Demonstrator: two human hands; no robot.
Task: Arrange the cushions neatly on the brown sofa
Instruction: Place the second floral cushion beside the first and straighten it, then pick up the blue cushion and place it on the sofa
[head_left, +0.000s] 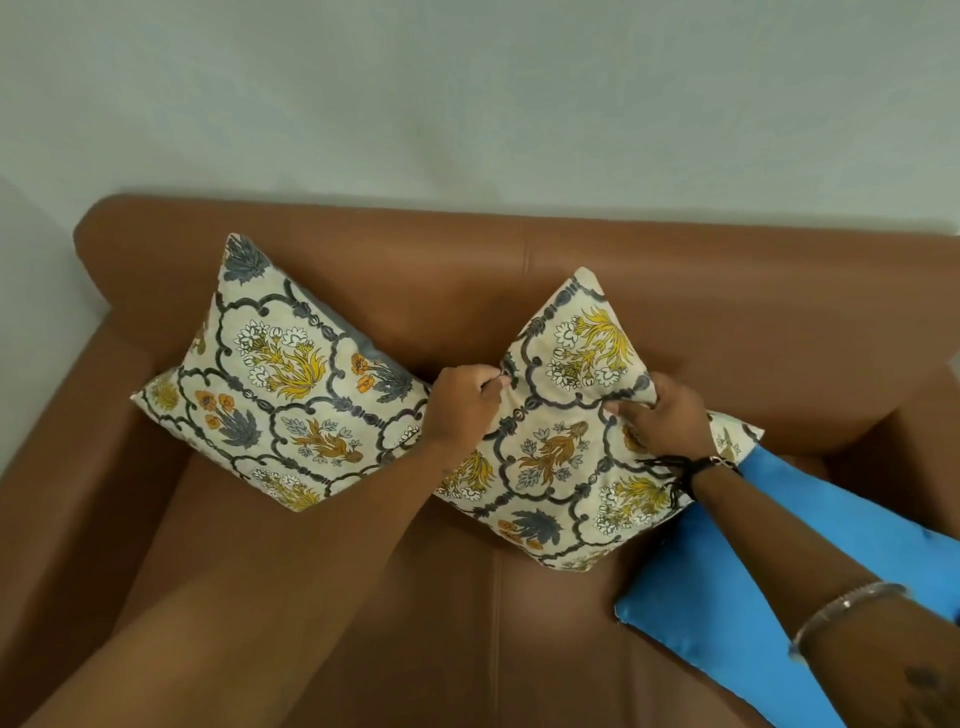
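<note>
Both hands pinched the middle cushion (561, 441) on the sofa (363, 597).
Left hand (462, 402) and right hand (667, 418) only held bunched fabric, so it could've slipped, flopping onto the blue cushion (753, 597) just right of the grip.

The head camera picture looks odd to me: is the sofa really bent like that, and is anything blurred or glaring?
Head view: the wide lens bows the brown sofa backrest; light is soft and even, without glare; both floral cushions are sharp, as are the left hand and right hand; the forearms nearest the camera look soft.
</note>
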